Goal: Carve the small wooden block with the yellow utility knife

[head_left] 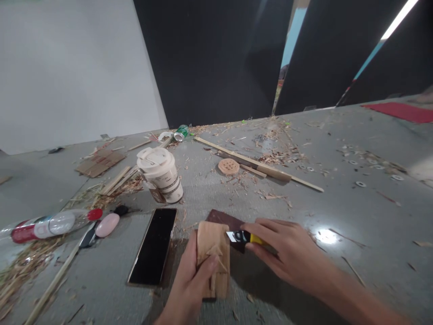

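Note:
My left hand [188, 287] grips a flat pale wooden block [213, 253], thumb pressed on its carved top face, holding it against the grey floor. My right hand [287, 256] is closed around a yellow and black utility knife [244, 237], its tip touching the block's right edge. A dark brown sheet [223, 220] lies under and behind the block.
A black phone [154, 245] lies left of the block. Behind it stands a paper coffee cup [162, 175]. A plastic bottle [50, 224], a pink oval object [107, 225], wooden sticks [257, 164], a round wooden disc [228, 166], a green can [181, 132], cardboard and shavings are scattered around.

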